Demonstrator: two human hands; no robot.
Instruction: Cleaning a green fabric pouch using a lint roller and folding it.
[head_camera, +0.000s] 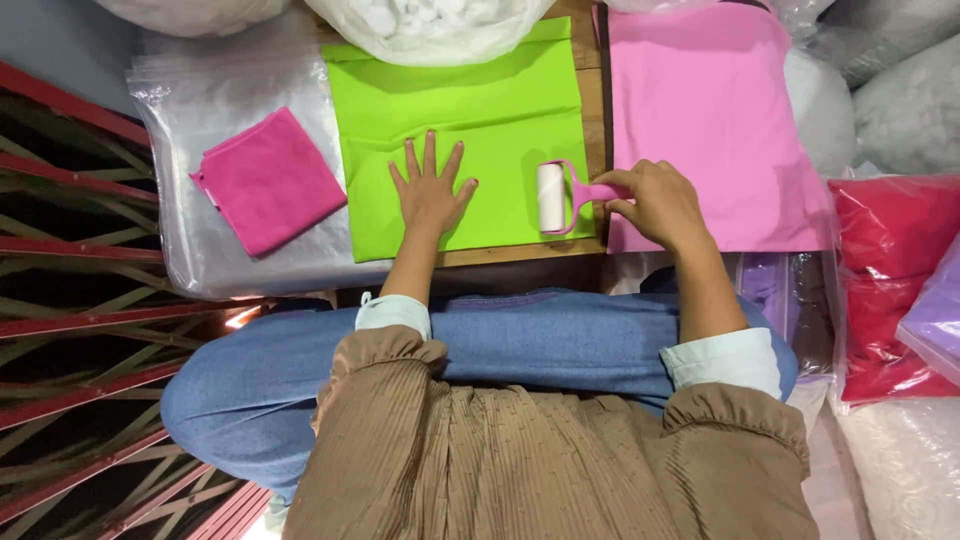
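A bright green fabric cover (470, 120) lies flat on a small wooden table (520, 256) in front of me. My left hand (430, 190) presses flat on its lower middle, fingers spread. My right hand (655, 200) grips the pink handle of a lint roller (553, 197), whose white roll rests on the green fabric near its right edge. A pink fabric cover (710, 110) lies to the right, partly under my right hand.
A folded magenta cloth (268, 180) sits on a stack of clear plastic bags (200, 100) at the left. A bag of white stuffing (430, 25) is at the back. Bagged red (885, 280) and purple (935, 315) fabrics lie at the right. Red metal bars (70, 330) run along the left.
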